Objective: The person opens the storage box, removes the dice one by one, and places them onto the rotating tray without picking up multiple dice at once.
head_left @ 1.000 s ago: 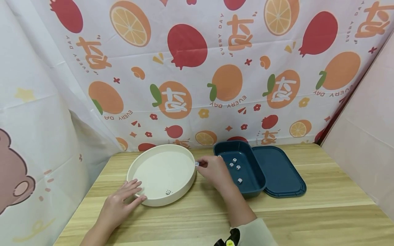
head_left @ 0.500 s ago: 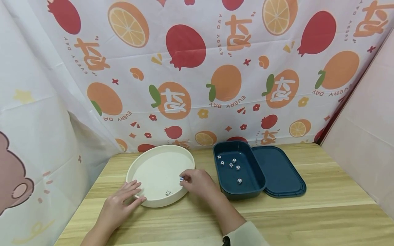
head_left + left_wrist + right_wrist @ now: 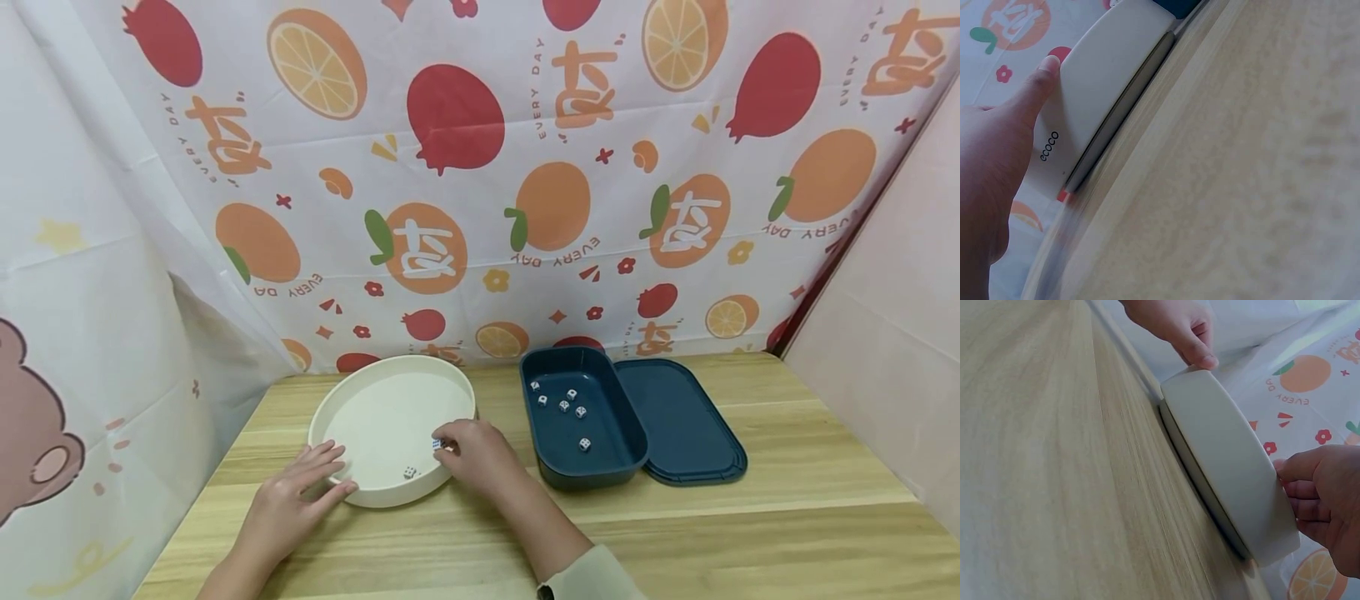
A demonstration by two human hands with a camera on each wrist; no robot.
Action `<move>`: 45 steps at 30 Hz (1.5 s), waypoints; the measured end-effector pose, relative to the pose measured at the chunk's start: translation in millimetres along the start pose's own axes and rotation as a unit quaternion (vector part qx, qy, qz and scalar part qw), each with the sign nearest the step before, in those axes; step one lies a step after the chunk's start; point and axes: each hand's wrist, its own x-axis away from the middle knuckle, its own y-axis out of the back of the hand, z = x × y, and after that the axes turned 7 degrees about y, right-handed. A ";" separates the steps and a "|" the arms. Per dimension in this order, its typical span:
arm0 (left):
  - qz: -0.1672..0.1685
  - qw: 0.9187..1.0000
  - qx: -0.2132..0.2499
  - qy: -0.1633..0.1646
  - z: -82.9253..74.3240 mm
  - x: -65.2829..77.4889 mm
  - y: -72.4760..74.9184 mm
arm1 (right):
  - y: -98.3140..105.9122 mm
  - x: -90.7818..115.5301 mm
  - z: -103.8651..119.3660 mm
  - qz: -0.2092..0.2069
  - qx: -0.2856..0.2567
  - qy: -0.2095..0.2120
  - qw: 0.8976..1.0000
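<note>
A round cream tray (image 3: 375,497) stands on the table's left half. My left hand (image 3: 288,500) rests on its near-left rim with fingers spread; in the left wrist view the thumb (image 3: 1041,81) lies against the rim. My right hand (image 3: 483,458) is over the tray's near-right side and pinches a white die (image 3: 437,444) between thumb and fingertips. Another die (image 3: 409,472) lies in the tray near the front wall. In the right wrist view the held die is hidden behind the tray wall (image 3: 1229,456).
Right of the tray stands a dark blue rectangular box (image 3: 592,481) with several white dice on its floor. Its blue lid (image 3: 686,425) lies flat against the box's right side. A fruit-print curtain (image 3: 480,208) hangs behind the wooden table (image 3: 750,542).
My right hand has moved left from beside the blue box, over the tray rim and slightly toward me, carrying the die inside the tray. The left hand has stayed on the rim.
</note>
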 end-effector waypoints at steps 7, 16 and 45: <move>0.001 1.000 -0.001 0.002 -0.1 1.1 0.1 | -1.5 -0.3 0.4 0.005 0.008 -0.006 1.000; 0.004 1.000 0.001 0.005 -1.4 0.8 0.2 | -0.4 0.6 0.9 0.004 0.000 -0.011 1.000; 0.001 1.000 0.003 0.000 -0.5 -1.2 -0.1 | 80.6 14.1 -56.0 -0.157 -0.059 -0.120 0.978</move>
